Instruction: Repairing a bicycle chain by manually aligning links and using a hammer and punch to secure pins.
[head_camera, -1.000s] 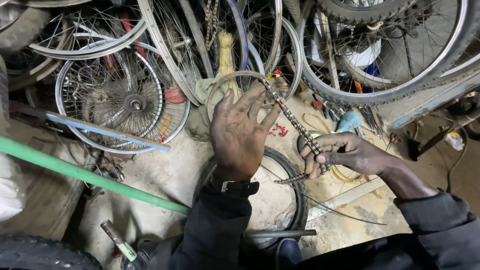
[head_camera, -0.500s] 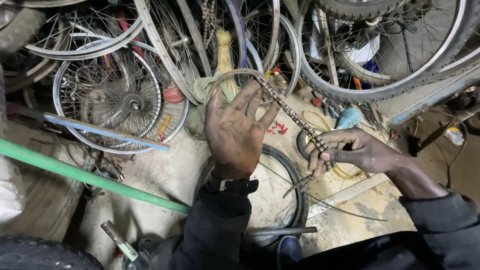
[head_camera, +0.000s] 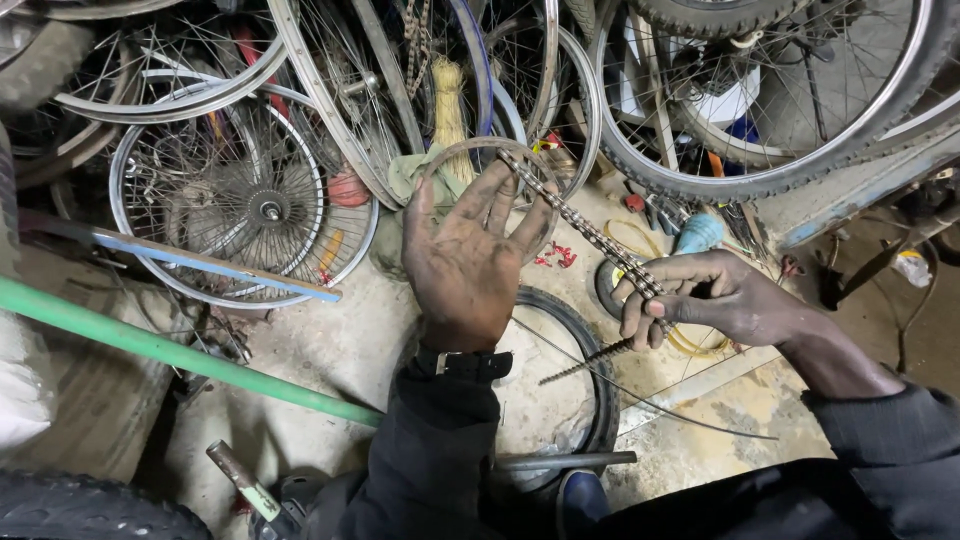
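A greasy bicycle chain (head_camera: 585, 228) stretches taut between my two hands. My left hand (head_camera: 470, 255) is raised with its fingers spread, and the chain loops over its fingertips. A dark wristwatch sits on that wrist. My right hand (head_camera: 700, 298) is closed around the lower part of the chain, whose loose end (head_camera: 585, 362) hangs out below the fist. Both hands are smeared with black grime. Dark sleeves cover both arms.
Several spoked bicycle wheels (head_camera: 245, 205) and rims lean across the back. A black tyre (head_camera: 590, 370) lies on the dusty floor under my hands. A green pipe (head_camera: 180, 355) slants across the left. A thin wire, a blue bottle (head_camera: 700, 232) and small tools lie nearby.
My left hand has shifted slightly with the chain still looped on its fingers. My right hand has slid a little along the chain; the loose end now hangs lower.
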